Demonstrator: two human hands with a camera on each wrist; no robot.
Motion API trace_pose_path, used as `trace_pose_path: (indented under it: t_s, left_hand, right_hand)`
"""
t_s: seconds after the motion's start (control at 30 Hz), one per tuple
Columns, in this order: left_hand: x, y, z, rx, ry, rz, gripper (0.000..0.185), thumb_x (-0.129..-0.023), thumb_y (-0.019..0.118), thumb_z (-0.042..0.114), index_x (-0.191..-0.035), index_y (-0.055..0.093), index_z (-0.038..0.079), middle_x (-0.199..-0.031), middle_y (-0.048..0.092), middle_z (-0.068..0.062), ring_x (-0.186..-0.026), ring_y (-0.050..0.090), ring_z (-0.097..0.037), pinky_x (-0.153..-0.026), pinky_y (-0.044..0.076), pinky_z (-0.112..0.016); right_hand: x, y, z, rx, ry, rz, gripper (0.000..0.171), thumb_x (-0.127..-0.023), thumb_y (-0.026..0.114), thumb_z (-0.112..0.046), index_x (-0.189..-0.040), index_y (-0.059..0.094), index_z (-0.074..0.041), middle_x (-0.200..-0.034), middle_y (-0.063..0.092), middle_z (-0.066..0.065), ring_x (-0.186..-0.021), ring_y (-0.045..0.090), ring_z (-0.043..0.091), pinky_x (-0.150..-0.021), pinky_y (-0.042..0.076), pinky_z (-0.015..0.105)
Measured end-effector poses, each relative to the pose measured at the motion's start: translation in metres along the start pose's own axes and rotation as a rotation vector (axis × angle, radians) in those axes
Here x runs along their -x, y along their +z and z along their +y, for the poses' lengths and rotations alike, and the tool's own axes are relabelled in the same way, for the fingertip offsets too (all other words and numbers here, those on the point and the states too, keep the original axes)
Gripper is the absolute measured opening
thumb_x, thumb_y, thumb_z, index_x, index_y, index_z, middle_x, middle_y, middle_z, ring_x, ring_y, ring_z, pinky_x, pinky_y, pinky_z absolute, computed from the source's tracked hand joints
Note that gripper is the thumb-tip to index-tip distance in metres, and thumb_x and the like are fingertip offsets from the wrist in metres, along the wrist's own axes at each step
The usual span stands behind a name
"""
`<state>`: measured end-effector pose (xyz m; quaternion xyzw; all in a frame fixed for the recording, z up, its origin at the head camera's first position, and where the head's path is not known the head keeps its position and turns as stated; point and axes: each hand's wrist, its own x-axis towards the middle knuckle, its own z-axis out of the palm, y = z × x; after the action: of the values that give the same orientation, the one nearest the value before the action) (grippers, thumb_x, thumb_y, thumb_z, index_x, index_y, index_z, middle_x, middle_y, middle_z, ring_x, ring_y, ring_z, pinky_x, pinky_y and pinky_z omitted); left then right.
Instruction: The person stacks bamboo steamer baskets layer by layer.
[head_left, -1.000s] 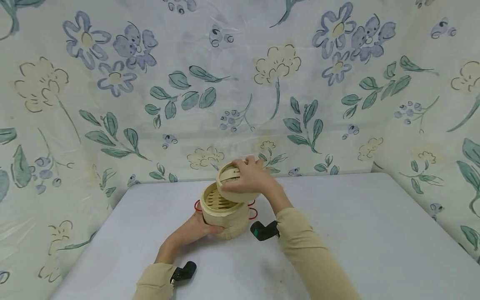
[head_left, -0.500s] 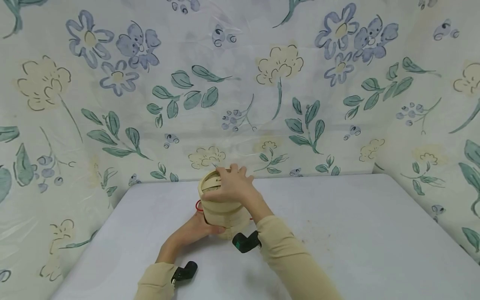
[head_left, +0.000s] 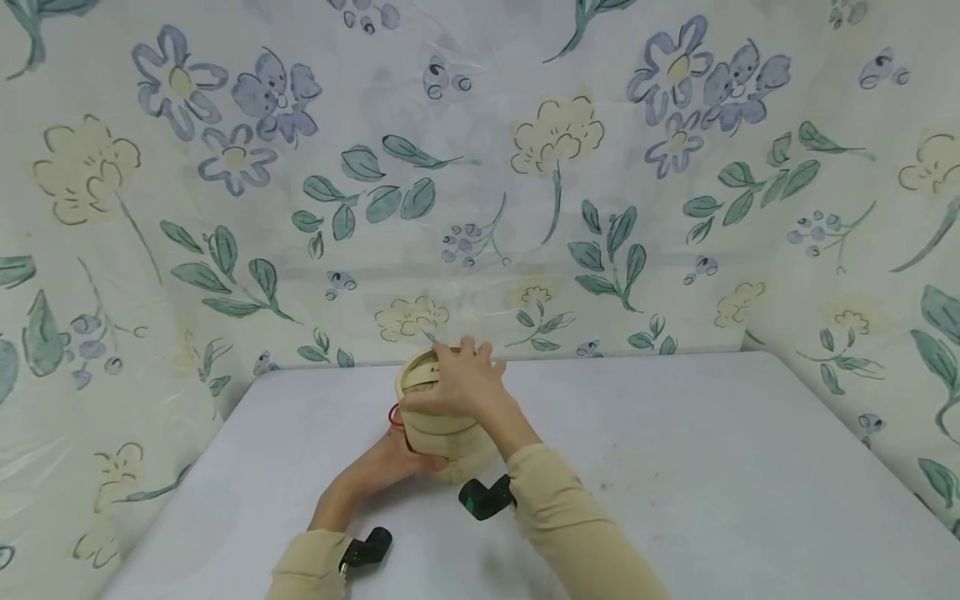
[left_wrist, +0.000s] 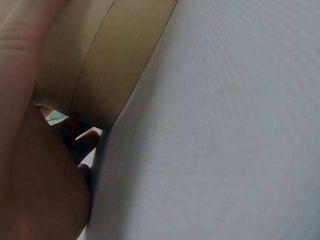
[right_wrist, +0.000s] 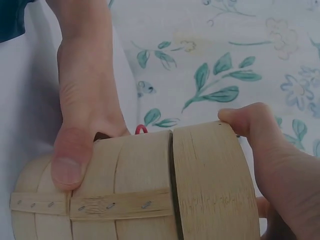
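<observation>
A round bamboo steamer stands on the table, its wall made of stacked bands. My left hand grips it low on the left side; in the right wrist view that thumb presses the steamer wall. On top sits the bamboo lid, held by my right hand with fingers spread across it and the thumb at its near edge. A narrow dark gap shows between the lid and the steamer in the right wrist view. One red loop sticks out at the left; the steamer's inside is hidden.
The white table stretches to both sides and towards me, with small brownish specks right of the steamer. A flower-patterned sheet covers the back and side walls close behind the table's far edge. Small black cameras sit at both wrists.
My right hand has brought the lid left and down from a tilted position over the steamer, covering its slatted inside. My left hand has kept its grip in place.
</observation>
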<state>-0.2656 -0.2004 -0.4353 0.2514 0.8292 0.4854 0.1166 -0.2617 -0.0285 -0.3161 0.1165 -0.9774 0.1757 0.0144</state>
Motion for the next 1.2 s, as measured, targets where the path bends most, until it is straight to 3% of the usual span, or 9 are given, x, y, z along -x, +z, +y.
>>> trace_pose_path:
  t_s: [0.17, 0.53, 1.03, 1.2]
  left_hand:
    - [0.002, 0.0, 0.001, 0.008, -0.029, 0.005, 0.088, -0.082, 0.081, 0.026, -0.149, 0.025, 0.015, -0.137, 0.054, -0.004, -0.127, 0.05, -0.022, -0.111, 0.033, -0.049]
    - [0.0, 0.0, 0.001, 0.002, -0.006, 0.001, 0.077, -0.081, 0.081, 0.024, -0.143, 0.036, 0.012, -0.132, 0.06, -0.006, -0.121, 0.055, -0.022, -0.106, 0.038, -0.046]
    - [0.001, 0.002, 0.002, 0.022, -0.055, 0.016, 0.089, -0.08, 0.081, 0.026, -0.149, 0.026, 0.014, -0.132, 0.059, -0.005, -0.12, 0.055, -0.021, -0.105, 0.039, -0.044]
    - [0.001, 0.001, 0.0, 0.028, -0.045, 0.017, 0.084, -0.081, 0.081, 0.024, -0.147, 0.031, 0.012, -0.131, 0.06, -0.007, -0.12, 0.055, -0.022, -0.104, 0.04, -0.044]
  right_hand:
    - [-0.001, 0.007, 0.0, -0.012, 0.016, 0.016, 0.091, -0.075, 0.067, -0.071, -0.148, 0.043, -0.023, -0.145, 0.039, 0.018, -0.132, 0.036, 0.042, -0.1, 0.036, 0.067]
    - [0.004, 0.009, 0.002, 0.008, 0.02, 0.06, 0.09, -0.073, 0.064, -0.076, -0.146, 0.046, -0.025, -0.143, 0.04, 0.016, -0.128, 0.039, 0.041, -0.095, 0.039, 0.066]
    - [0.006, 0.02, 0.007, -0.022, 0.011, 0.134, 0.088, -0.069, 0.063, -0.074, -0.145, 0.047, -0.031, -0.146, 0.039, 0.014, -0.129, 0.039, 0.038, -0.09, 0.041, 0.064]
    - [0.007, 0.02, 0.006, -0.027, -0.001, 0.148, 0.087, -0.071, 0.063, -0.073, -0.145, 0.048, -0.03, -0.144, 0.04, 0.015, -0.127, 0.04, 0.037, -0.09, 0.042, 0.063]
